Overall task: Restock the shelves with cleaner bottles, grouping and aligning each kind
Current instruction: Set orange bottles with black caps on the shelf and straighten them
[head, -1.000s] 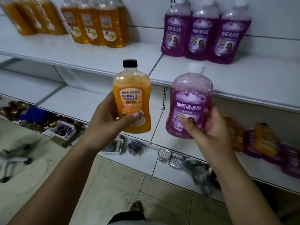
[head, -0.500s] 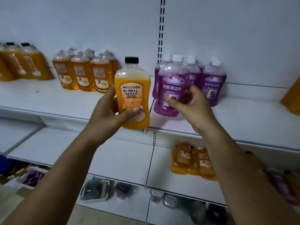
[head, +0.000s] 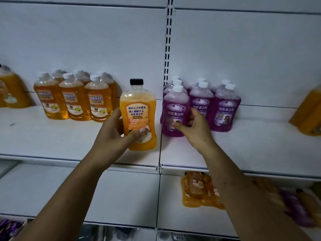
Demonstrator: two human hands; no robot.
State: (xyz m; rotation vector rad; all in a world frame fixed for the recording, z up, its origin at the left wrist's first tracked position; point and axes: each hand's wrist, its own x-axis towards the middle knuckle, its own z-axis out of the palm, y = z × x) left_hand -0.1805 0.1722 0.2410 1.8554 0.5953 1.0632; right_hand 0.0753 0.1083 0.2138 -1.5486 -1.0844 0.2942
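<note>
Head view: the left hand grips the black-capped orange bottle, held over the shelf and not yet placed. At its 3 o'clock, the right hand pinches the purple bottle, which stands upright in front of the purple group. Half a second ago this bottle was tilted and not settled.

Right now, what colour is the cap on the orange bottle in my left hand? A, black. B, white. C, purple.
A: the orange cleaner bottle held in the left hand has a black cap, while the shelved orange bottles to its left have white caps.
</note>
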